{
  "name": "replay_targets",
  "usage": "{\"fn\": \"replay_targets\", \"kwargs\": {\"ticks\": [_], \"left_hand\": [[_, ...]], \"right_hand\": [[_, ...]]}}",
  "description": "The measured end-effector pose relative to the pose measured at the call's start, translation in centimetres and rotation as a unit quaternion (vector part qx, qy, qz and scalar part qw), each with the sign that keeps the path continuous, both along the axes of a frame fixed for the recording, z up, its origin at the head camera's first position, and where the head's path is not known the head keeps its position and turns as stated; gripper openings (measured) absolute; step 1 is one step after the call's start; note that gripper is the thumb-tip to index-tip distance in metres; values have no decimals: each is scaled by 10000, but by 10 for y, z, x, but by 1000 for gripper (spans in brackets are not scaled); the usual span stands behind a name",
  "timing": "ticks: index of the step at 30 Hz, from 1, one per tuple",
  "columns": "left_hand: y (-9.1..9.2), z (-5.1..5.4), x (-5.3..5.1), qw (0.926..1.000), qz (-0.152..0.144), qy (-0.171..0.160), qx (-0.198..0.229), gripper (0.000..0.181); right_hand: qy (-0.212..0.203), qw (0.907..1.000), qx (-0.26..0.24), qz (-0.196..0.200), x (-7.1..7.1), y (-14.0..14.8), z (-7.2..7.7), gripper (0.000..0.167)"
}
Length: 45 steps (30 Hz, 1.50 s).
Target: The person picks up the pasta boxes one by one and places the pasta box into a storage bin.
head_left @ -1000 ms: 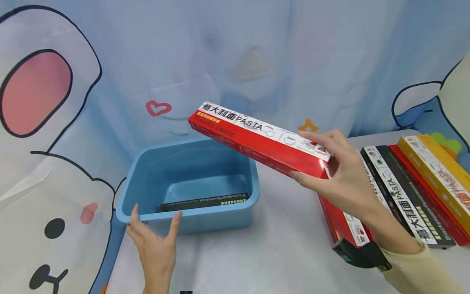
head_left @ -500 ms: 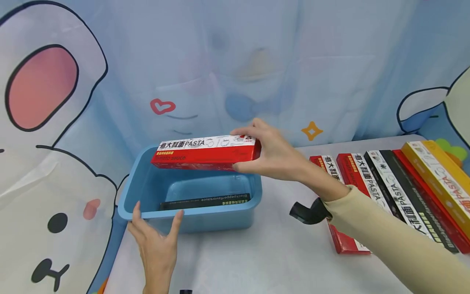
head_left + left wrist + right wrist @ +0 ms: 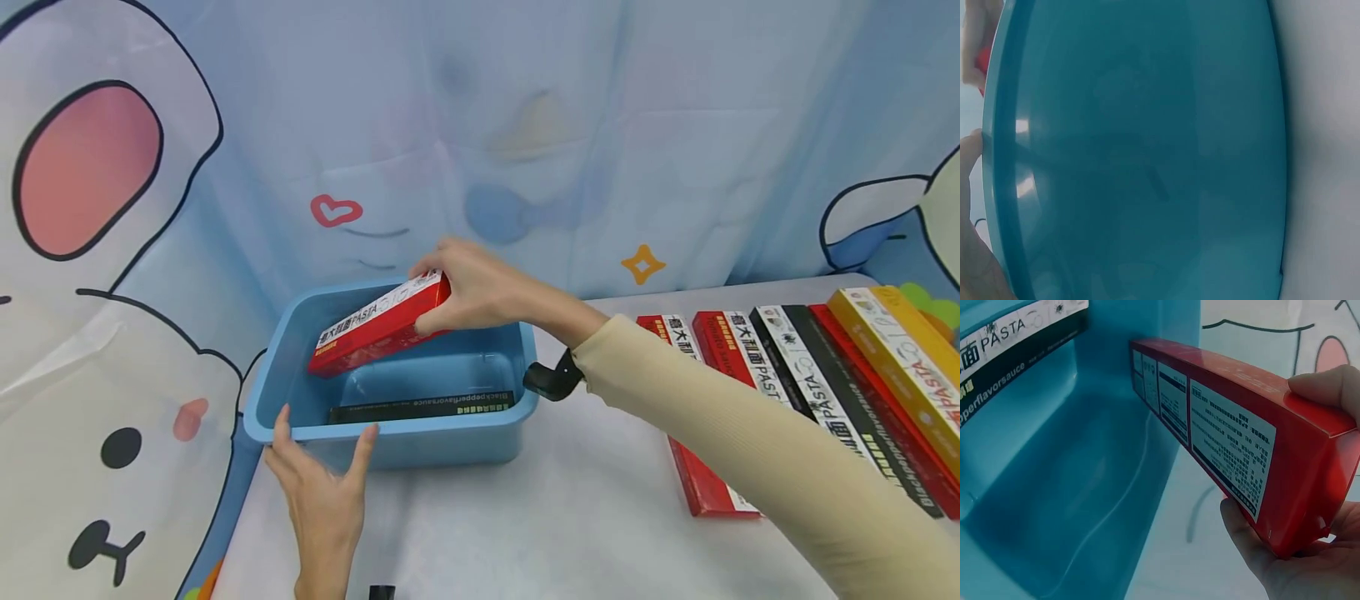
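My right hand (image 3: 480, 287) grips one end of a red pasta box (image 3: 375, 327). The box tilts down to the left, its far end inside the blue bin (image 3: 450, 454) and its held end above the rim. In the right wrist view, fingers and thumb lie on opposite sides of the red box (image 3: 1229, 437), whose printed label faces the camera. My left hand (image 3: 322, 500) touches the bin's near rim at the left, thumb and fingers spread. Inside the bin a black pepper sauce pasta box (image 3: 423, 407) stands along the near wall.
On the right of the white table (image 3: 585, 517) several pasta boxes lie in a row: red boxes (image 3: 705, 475), a black box (image 3: 847, 400) and a yellow box (image 3: 911, 350). A blue cartoon-print curtain (image 3: 562, 150) hangs behind the bin.
My right hand has carried the red pasta box left from above the table's middle and lowered its far end into the bin. My left hand has stayed at the rim.
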<state>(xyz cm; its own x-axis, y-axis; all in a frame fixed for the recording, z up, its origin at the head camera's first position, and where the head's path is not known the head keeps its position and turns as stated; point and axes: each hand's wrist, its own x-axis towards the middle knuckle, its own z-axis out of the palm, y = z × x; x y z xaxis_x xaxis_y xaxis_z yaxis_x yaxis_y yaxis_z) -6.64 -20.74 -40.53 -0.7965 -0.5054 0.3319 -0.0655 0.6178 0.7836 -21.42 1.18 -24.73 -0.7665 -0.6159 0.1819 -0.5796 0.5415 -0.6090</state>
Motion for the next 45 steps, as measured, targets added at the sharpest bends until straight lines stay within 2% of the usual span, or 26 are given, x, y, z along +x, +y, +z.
{"fn": "replay_targets", "kwargs": {"ticks": [13,20,24,32,45], "left_hand": [[0,3,5,9998,31,-165,110,107],[-2,3,7,9998,86,-133,77,106],[-3,3,8,9999,70,-80,89,107],[-1,5,13,9996,-8,-200,208,108],[-3,5,11,9998,-35,-129,147,108]], "right_hand": [[-512,9968,245,554,-25,-31,-10,61],[-557,9945,392,794,-34,-42,-15,55],[-682,9937,370,803,-36,-45,-21,58],[-1014,9906,548,736,-42,-43,-31,61],[-1219,9817,1306,656,-52,-37,-24,62]]}}
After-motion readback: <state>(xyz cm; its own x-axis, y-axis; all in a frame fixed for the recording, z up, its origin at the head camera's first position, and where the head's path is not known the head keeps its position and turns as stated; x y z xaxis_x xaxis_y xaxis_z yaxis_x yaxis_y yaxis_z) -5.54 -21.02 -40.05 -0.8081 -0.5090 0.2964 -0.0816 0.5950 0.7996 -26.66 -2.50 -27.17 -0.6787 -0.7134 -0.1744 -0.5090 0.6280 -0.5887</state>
